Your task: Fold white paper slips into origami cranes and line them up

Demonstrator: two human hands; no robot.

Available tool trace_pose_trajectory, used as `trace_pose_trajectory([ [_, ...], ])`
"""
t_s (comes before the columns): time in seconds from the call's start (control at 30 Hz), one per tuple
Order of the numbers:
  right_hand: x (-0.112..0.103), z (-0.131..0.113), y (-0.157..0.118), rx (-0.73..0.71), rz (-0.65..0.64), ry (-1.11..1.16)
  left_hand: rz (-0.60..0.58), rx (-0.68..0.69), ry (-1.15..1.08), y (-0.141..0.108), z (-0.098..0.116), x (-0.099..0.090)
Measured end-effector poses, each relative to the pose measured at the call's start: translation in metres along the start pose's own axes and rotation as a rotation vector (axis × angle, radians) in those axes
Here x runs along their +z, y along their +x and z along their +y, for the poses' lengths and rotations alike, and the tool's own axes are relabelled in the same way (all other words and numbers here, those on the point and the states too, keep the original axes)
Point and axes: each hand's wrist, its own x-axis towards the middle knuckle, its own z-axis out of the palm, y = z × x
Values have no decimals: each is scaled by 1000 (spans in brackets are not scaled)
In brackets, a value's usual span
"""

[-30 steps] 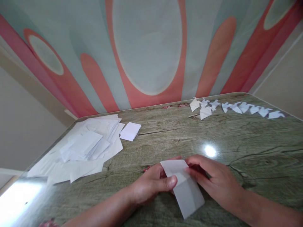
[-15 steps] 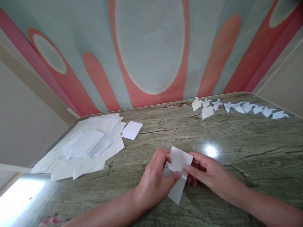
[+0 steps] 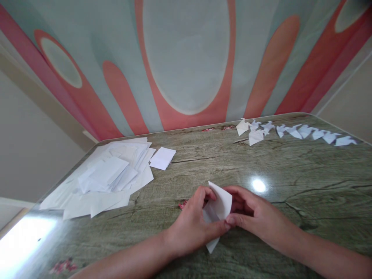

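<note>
A small white sheet of paper (image 3: 222, 201) is held between my two hands above the table, bent upward with a fold across its middle. My left hand (image 3: 197, 221) is closed on its left side, the thumb lying across the lower part. My right hand (image 3: 247, 209) grips the right edge, its thumb tip meeting the left thumb tip. Below the left hand a lower corner of the sheet sticks out. Fingers hide part of the fold.
A loose heap of white paper sheets (image 3: 107, 178) covers the table's left side, with a small stack of cut paper (image 3: 162, 158) beside it. Several folded paper birds (image 3: 293, 131) line the back right edge of the wood-patterned table (image 3: 305, 174). A patterned curtain (image 3: 186, 58) hangs behind.
The paper was flatter with its upper part facing me; now that part is bent and turned on edge. My right thumb has moved down to the left thumb.
</note>
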Motion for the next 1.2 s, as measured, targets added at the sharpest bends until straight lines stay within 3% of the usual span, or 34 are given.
trace_pose_trajectory([
  [0.17, -1, -6, 1, 4, 14, -27, -17, -8, -153, 4, -6, 0],
  [0.5, -2, -8, 0, 17, 40, -76, -17, -13, -244, 8, -11, -2],
  [0.63, -2, -10, -1, 8, 68, -122, -52, -11, -417, 10, -13, -4],
  [0.87, -16, -2, 9, -42, 272, -239, 10, -114, -670, 23, -19, -12],
  [0.97, -24, 3, 14, -55, 368, -490, 114, -47, -393, 26, -25, -12],
  [1.07, -29, 8, 15, -62, 468, -842, 226, 269, 254, 22, -26, -16],
  [1.13, -32, 10, 15, -183, 489, -1039, 77, 464, 658, 17, -25, -21],
  [1.2, -35, 11, 14, -363, 455, -1188, -144, 566, 839, 14, -26, -26],
])
